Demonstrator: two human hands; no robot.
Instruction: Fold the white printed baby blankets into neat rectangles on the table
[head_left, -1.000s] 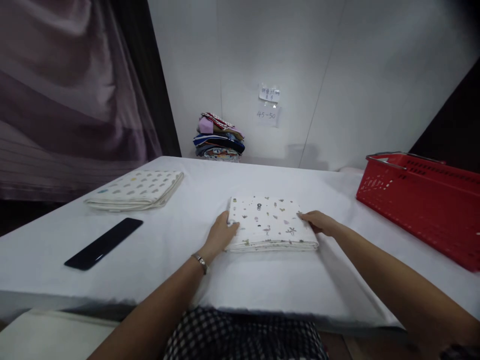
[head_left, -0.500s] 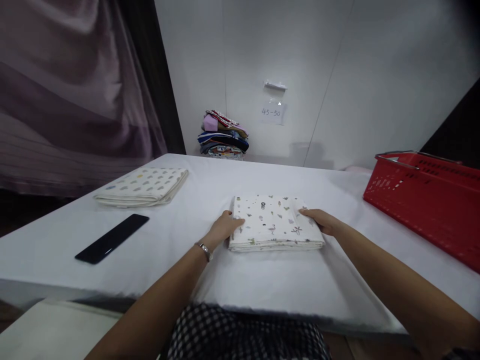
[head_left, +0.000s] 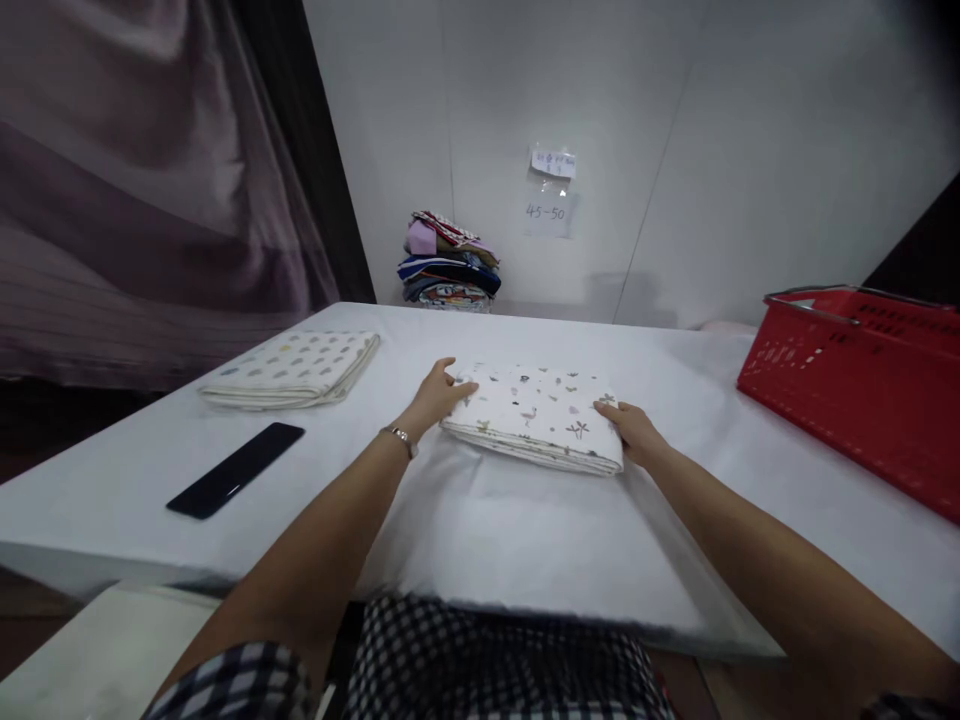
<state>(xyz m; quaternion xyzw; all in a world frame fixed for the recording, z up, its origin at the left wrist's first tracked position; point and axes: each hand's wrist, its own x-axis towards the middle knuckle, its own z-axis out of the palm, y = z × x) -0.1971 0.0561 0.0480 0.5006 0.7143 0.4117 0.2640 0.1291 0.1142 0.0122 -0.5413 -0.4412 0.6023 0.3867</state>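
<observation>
Near a pale wall [head_left: 585, 80], white-draped table [head_left: 540, 530], mauve curtain [head_left: 150, 200], hands [head_left: 435, 397] [head_left: 637, 433] on folded cloth [head_left: 536, 415]

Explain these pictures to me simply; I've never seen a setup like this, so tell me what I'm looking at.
There is no machine here: the arms are a person's own, working bare-handed. One camera, worn on the person's head, looks forward and down, so you see roughly what they face.

In front is a table with a white cover. The right hand grips the right edge of a folded patterned cloth, thumb on top. The left hand is at its left edge, thumb also on top; how firmly it holds is hard to tell.

To the left lie a folded spotted cloth and a flat dark object. A red basket stands at the right. Beyond the table is a stack of fabrics.
</observation>
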